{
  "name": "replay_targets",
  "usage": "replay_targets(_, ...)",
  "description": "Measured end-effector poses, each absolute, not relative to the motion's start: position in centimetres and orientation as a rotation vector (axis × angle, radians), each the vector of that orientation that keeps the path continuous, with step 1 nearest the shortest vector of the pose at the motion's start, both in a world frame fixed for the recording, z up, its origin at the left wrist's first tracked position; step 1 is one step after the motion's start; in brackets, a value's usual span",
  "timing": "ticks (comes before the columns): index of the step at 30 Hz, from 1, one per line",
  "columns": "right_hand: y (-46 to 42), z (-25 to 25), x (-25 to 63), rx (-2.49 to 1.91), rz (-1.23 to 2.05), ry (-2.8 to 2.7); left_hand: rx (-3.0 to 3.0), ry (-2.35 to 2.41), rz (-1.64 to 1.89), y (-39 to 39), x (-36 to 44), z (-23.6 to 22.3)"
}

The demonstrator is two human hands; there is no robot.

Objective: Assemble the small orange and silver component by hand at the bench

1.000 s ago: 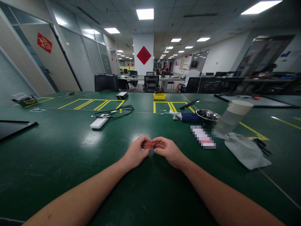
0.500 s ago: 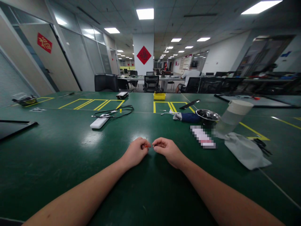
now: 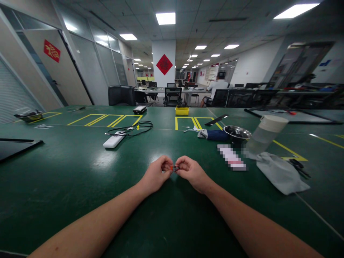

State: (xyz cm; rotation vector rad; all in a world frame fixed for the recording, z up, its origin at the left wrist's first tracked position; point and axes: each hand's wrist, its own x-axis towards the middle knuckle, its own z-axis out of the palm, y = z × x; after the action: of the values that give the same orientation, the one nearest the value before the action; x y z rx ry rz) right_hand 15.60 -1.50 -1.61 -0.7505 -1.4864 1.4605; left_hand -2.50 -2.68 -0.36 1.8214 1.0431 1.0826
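My left hand (image 3: pixel 156 174) pinches a tiny orange piece (image 3: pixel 171 167) between thumb and fingertips. Opposite it, my right hand (image 3: pixel 191 173) is closed on a small dark piece (image 3: pixel 176 168). The two pieces meet or nearly meet between my fingertips; whether they are joined I cannot tell, and their kind is too small to make out. Both hands are just above the green table (image 3: pixel 172 215), with the forearms reaching in from the lower corners.
To the left lie a white power bank (image 3: pixel 114 140) and a black cable (image 3: pixel 141 126). On the right are a pixelated phone-like item (image 3: pixel 231 157), a steel bowl (image 3: pixel 237 133), a tilted bottle (image 3: pixel 267 134) and a grey cloth bag (image 3: pixel 281 175). Farther back sits a yellow box (image 3: pixel 182 110).
Half a second ago my hands were slightly apart. Now the fingertips have come together again, and the orange and dark pieces show between them.
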Motion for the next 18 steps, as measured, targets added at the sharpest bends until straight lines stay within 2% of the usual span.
replay_targets(18, -1.67, -0.96, 15.71, -0.822, 1.409, -1.526, 1.751, 1.107, 1.041, -2.6, -2.77, 0.52)
